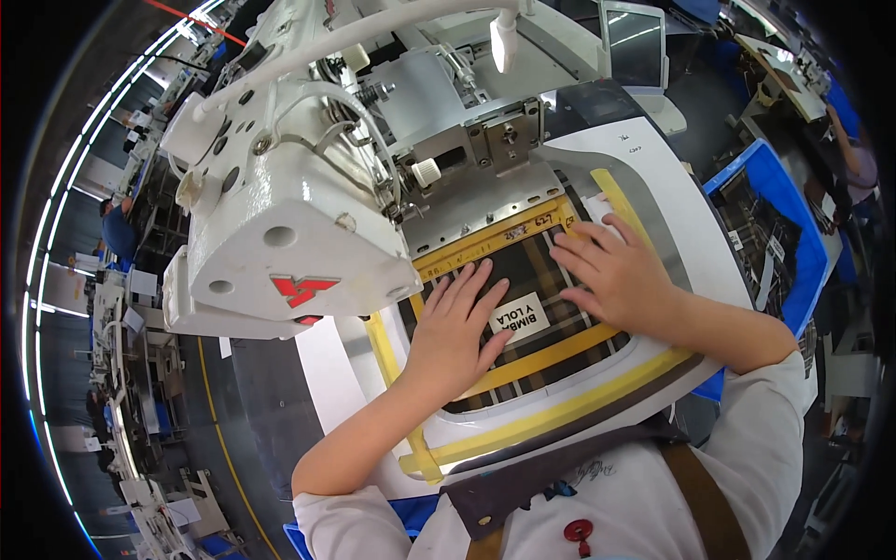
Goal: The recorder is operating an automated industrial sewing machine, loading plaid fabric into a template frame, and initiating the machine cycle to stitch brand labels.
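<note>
My left hand (448, 334) lies palm down on a dark plaid fabric piece (511, 264), its fingers stretched out toward the machine. Its thumb is close to a white label (519, 318) with black print on that fabric. On the right, my right hand (623, 280) spreads its fingers at the fabric's right edge, beside a yellow strip (623, 207). Neither hand holds anything. A second yellow strip (537, 360) crosses the fabric nearer to me. The fabric sits within a taped white template (695, 245). Part of it is hidden under my hands.
A white sewing machine head (271, 201) looms just left of and beyond my hands, with a metal clamp plate (481, 219) along the fabric's far edge. At right stands a blue bin (810, 266) holding plaid pieces. Behind is a screen (635, 47); other people work farther off.
</note>
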`<control>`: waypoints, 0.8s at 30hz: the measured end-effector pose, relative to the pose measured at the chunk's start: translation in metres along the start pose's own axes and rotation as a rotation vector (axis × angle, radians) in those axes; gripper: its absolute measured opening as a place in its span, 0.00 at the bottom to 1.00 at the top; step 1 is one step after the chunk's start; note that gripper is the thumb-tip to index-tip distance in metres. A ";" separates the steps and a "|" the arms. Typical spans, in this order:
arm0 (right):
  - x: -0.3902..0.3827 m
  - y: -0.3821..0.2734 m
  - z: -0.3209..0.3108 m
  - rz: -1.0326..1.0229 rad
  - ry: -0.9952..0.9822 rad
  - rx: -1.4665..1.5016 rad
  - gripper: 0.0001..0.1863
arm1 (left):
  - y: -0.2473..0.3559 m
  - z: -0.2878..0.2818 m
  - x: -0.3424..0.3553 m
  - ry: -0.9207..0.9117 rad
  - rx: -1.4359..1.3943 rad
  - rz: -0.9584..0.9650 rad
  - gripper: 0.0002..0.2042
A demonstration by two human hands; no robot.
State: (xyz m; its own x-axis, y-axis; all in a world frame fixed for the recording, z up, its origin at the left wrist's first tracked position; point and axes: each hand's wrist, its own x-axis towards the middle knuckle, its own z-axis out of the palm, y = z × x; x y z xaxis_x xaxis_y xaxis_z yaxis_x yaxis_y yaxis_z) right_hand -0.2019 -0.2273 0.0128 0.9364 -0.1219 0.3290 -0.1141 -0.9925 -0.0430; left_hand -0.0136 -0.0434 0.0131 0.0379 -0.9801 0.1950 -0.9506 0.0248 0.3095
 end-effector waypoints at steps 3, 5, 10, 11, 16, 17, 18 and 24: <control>-0.004 0.003 0.001 -0.008 0.007 -0.011 0.24 | 0.001 0.005 0.002 -0.036 -0.005 0.013 0.26; -0.002 0.004 0.002 -0.003 0.009 -0.019 0.24 | 0.003 0.003 0.000 -0.021 -0.001 -0.007 0.26; -0.002 0.006 0.004 0.025 -0.030 0.005 0.24 | 0.006 -0.007 -0.014 -0.042 0.030 -0.067 0.26; -0.002 0.007 0.002 0.029 -0.035 0.003 0.24 | 0.007 -0.010 -0.020 -0.055 0.048 -0.095 0.25; 0.002 0.008 0.002 -0.013 -0.004 0.012 0.22 | 0.001 -0.011 -0.041 0.003 0.040 -0.160 0.25; 0.001 0.009 0.002 -0.016 -0.016 0.006 0.22 | 0.001 -0.010 -0.042 0.005 0.039 -0.169 0.25; 0.002 0.009 0.002 -0.024 -0.025 0.002 0.22 | 0.001 -0.009 -0.042 0.003 0.034 -0.165 0.24; -0.001 0.010 0.003 -0.012 -0.085 0.038 0.24 | 0.001 -0.009 -0.043 -0.005 0.014 -0.152 0.24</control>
State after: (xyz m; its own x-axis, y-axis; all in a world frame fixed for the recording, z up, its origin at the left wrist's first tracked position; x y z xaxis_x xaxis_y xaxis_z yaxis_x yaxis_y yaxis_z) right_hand -0.2032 -0.2375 0.0086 0.9626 -0.1076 0.2486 -0.0913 -0.9929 -0.0762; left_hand -0.0134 0.0003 0.0134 0.1801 -0.9733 0.1421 -0.9383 -0.1266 0.3218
